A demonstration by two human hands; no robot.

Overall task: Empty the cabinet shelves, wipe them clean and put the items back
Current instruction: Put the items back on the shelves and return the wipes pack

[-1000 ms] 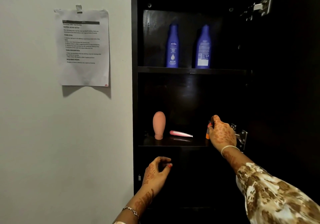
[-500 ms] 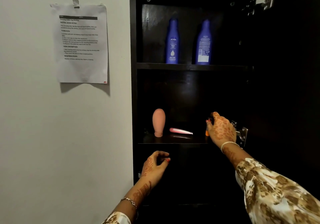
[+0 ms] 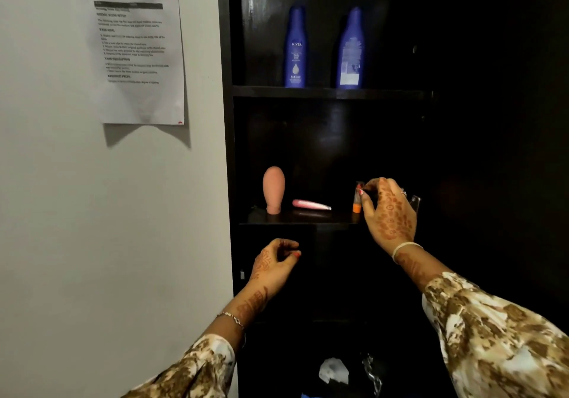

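The dark cabinet (image 3: 228, 157) stands open beside a pale wall (image 3: 92, 228). A peach tube (image 3: 273, 188) stands upright on its cap at the left of the lower shelf (image 3: 308, 221).

Just right of the peach tube a pink tube (image 3: 309, 204) lies flat on the same shelf, its tip pointing away from it. Further right, at the shelf's right end, is a small tube (image 3: 357, 204) with an orange bottom, held upright. The right hand (image 3: 390, 213) reaches in from the right, and its grip pinches the top of the small tube between thumb and fingertips (image 3: 363, 191). Whether the orange end rests on the shelf or hangs just above it cannot be told.

Below the peach tube, in front of the dark panel under the shelf, hangs the left hand (image 3: 274, 263). Its grip is slack, with fingers loosely curled round nothing.

Above the peach tube, on the upper shelf (image 3: 323, 92), two blue bottles stand side by side and apart. The left bottle (image 3: 295, 50) shows its front label, and the right bottle (image 3: 351, 50) shows its back.

Left of the peach tube and higher, a printed sheet (image 3: 138, 59) is taped to the wall. Far below it, in the cabinet's bottom, lies a white scrap (image 3: 334, 370).
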